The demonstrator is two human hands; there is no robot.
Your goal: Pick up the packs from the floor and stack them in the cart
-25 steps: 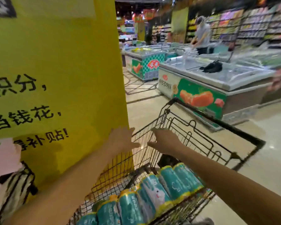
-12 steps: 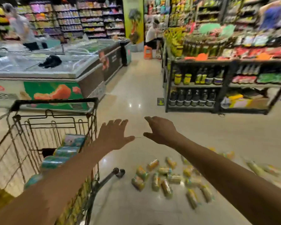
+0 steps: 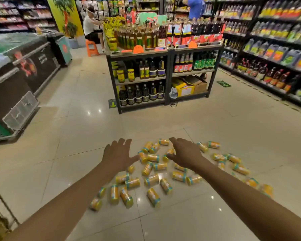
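Several yellow packs with teal ends [image 3: 152, 180] lie scattered on the shiny tiled floor ahead of me, spreading to the right. My left hand [image 3: 117, 154] and my right hand [image 3: 185, 152] are stretched out above the packs, fingers spread, holding nothing. Only a sliver of the wire cart [image 3: 0, 204] shows at the lower left edge; its load is hidden.
A black shelf unit of bottles [image 3: 163, 73] stands ahead in mid-aisle. Chest freezers [image 3: 19, 80] line the left, stocked shelves [image 3: 271, 54] the right. One person sits on an orange stool [image 3: 92, 47] at the back; another in blue [image 3: 195, 7] stands farther off.
My view has swung right, away from the cart and onto the packs on the floor. Both empty hands came off the cart and now reach out over the packs.
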